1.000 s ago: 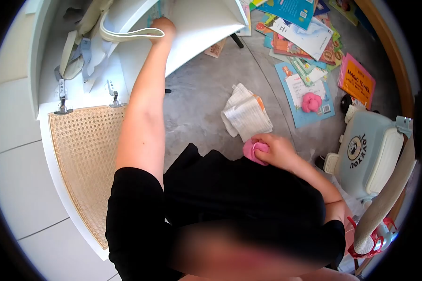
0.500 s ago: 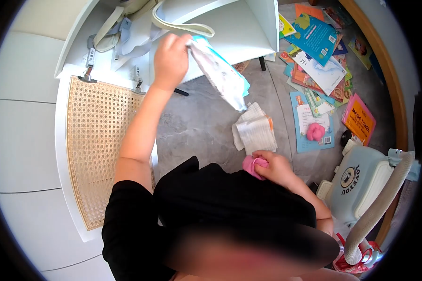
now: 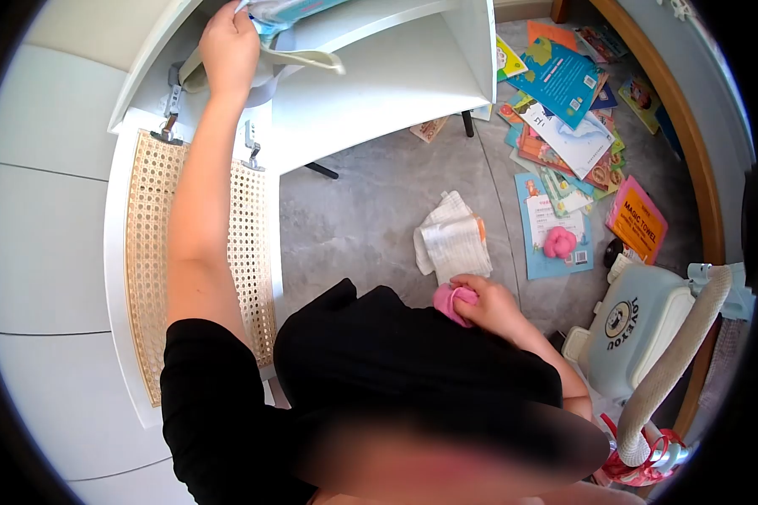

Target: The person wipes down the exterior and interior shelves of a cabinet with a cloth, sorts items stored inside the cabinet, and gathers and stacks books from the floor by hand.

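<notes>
My left hand is raised at the cabinet's upper shelf, its fingers closed on the edge of a blue-and-white plastic packet. The packet runs partly out of the top of the view. Just below it, a cream strap hangs out of the cabinet. Low in front of my body, my right hand grips a bunched pink cloth. Beyond that hand a crumpled whitish cloth with an orange patch lies on the grey floor.
The white cabinet stands open, its rattan-panelled door lowered on the left. At right are a pile of books, a pink lump on a blue book, an orange "Magic Towel" packet and a light-blue case.
My left hand has carried the packet up and left, from above the floor into the cabinet's upper area. My right hand and the pink cloth have hardly moved.
</notes>
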The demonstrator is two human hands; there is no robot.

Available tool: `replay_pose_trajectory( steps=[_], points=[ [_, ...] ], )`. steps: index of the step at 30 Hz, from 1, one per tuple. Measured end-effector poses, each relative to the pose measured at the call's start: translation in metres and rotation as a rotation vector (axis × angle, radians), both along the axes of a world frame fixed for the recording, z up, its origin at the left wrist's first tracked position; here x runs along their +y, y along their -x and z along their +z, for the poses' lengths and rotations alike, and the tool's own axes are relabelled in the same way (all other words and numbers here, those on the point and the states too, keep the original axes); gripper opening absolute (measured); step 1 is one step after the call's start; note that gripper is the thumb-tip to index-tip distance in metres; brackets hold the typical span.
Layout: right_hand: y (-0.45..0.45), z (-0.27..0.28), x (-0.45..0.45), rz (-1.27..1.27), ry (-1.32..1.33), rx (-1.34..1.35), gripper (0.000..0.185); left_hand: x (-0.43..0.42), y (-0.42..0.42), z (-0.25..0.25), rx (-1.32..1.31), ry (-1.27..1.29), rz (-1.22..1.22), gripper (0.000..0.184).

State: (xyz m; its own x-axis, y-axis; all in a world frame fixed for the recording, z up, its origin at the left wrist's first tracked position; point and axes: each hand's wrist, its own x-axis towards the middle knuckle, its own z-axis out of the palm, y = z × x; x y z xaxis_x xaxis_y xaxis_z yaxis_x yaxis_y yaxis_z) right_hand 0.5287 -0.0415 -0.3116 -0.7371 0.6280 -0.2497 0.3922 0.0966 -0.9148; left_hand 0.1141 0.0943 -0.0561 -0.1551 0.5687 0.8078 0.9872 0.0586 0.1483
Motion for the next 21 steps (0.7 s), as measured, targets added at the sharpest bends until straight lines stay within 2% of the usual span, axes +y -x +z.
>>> replay_pose_trajectory(
  steps=[4,9,10,13,14,17,18,21],
  points=[
    [0.0,0.008,0.004,0.022,-0.028,-0.027,0.039,-0.005,0.005,-0.014,0.345,0.006,-0.028,0.023],
    [-0.003,0.003,0.004,0.014,-0.011,-0.076,0.04,-0.02,-0.012,-0.036,0.403,0.275,-0.001,0.02],
    [-0.003,-0.002,0.003,0.018,-0.015,-0.065,0.041,-0.023,-0.017,-0.038,0.404,0.263,-0.017,0.018],
    [-0.004,-0.002,0.004,0.025,-0.041,-0.053,0.041,-0.029,-0.022,-0.033,0.367,0.193,-0.067,0.015],
    [-0.004,-0.003,0.003,0.022,-0.03,-0.044,0.041,-0.033,-0.034,-0.025,0.317,0.117,-0.094,0.01],
    [-0.005,-0.005,0.003,0.024,-0.039,-0.026,0.041,-0.056,-0.075,0.008,0.105,-0.013,-0.141,0.014],
    [-0.003,-0.006,0.002,0.024,-0.032,-0.026,0.041,-0.063,-0.088,0.022,0.125,-0.004,-0.176,0.018],
    [-0.002,-0.003,0.001,0.04,-0.015,-0.041,0.041,-0.065,-0.089,0.028,-0.148,0.182,-0.242,0.02]
  ],
)
